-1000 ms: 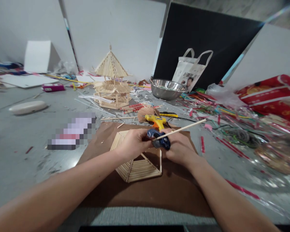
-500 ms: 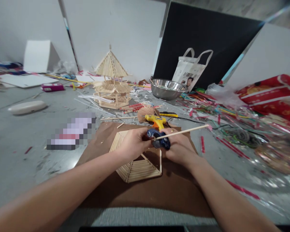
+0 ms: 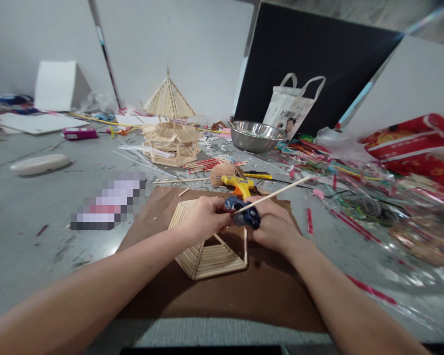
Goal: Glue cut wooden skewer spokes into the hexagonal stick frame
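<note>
The right hand (image 3: 276, 222) is gripping a dark blue hand tool (image 3: 249, 216), its fingers bending tightly around it. The left hand (image 3: 203, 222) is keeping its fingers narrow, close together beside the tool and the near end of a pale wooden stick (image 3: 277, 195); the tool is partly covering the fingertips, so I cannot tell whether they are pinching the stick. The stick is slanting up across the tool, its far end pointing out to the right, past the right fingers.

Below both hands, a many-sided wooden panel (image 3: 218, 264) is lying on a brown sheet (image 3: 274, 291), with the left hand hiding part of it. The sheet is resting on the grey counter (image 3: 29, 256).

Just beyond the fingers, a yellow glue gun (image 3: 240, 182) is lying near a yellow knife (image 3: 258, 175). Farther off and to the left of the fingers, a wooden model pavilion (image 3: 173, 106) is standing upright. A metal bowl (image 3: 257, 140) is sitting well beyond the right fingers, beside a white bag (image 3: 286, 108).
</note>
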`<action>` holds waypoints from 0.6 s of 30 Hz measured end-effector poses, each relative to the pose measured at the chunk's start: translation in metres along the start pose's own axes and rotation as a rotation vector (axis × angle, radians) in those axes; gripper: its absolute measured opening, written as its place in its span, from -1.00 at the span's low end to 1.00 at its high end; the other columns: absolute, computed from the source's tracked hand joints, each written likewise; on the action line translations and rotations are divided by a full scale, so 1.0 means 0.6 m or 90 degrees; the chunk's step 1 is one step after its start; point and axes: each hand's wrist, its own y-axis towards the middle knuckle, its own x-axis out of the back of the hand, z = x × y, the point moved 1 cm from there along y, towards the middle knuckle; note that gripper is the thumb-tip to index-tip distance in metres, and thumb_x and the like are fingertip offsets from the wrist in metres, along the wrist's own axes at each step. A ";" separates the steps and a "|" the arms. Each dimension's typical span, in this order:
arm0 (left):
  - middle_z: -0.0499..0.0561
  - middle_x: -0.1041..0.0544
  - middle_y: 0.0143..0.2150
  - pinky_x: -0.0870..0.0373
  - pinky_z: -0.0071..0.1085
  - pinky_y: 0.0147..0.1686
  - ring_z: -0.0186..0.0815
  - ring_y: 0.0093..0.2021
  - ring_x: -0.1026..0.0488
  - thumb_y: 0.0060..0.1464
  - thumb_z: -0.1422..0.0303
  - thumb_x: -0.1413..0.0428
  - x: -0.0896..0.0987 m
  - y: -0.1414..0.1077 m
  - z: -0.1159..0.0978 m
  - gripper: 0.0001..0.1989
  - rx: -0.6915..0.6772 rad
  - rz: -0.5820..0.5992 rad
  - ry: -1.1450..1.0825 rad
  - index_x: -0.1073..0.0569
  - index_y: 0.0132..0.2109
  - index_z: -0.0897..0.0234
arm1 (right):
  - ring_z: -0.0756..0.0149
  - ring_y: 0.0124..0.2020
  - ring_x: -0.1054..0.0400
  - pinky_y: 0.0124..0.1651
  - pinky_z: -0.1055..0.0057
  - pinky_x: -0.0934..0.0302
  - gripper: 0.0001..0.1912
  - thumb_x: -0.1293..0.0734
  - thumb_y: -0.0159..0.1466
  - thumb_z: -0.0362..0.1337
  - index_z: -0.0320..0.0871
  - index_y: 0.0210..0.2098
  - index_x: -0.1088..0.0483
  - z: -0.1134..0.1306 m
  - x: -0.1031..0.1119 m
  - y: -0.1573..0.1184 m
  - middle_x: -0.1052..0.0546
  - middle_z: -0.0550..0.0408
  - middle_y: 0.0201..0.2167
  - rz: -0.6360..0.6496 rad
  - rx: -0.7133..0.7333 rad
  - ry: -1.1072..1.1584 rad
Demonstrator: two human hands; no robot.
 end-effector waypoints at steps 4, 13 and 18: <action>-0.14 -0.28 -0.73 -0.12 -0.60 -0.71 -0.51 -0.70 -0.22 -0.15 0.36 0.00 0.001 -0.002 -0.010 -0.83 0.022 0.027 0.014 -0.42 -0.43 0.36 | 0.26 -0.27 -0.24 -0.28 0.41 -0.10 -0.66 -0.24 -0.07 -0.29 -0.09 -0.25 -0.28 -0.004 -0.004 -0.001 -0.39 0.07 -0.30 -0.012 -0.012 -0.033; -0.12 -0.28 -0.73 -0.12 -0.60 -0.70 -0.52 -0.72 -0.21 -0.01 0.28 0.12 0.003 -0.001 -0.004 -0.73 0.000 0.062 0.044 -0.33 -0.50 0.36 | 0.27 -0.24 -0.23 -0.23 0.41 -0.08 -0.61 -0.24 -0.07 -0.30 -0.09 -0.20 -0.24 -0.010 -0.008 0.000 -0.38 0.07 -0.27 -0.028 0.024 -0.064; -0.13 -0.24 -0.74 -0.11 -0.59 -0.72 -0.52 -0.73 -0.17 0.01 0.20 0.16 0.001 0.002 0.007 -0.66 -0.013 0.075 0.033 -0.35 -0.45 0.37 | 0.27 -0.24 -0.24 -0.23 0.42 -0.09 -0.65 -0.23 -0.06 -0.29 -0.08 -0.23 -0.25 -0.006 -0.005 -0.001 -0.39 0.08 -0.27 -0.033 0.021 -0.060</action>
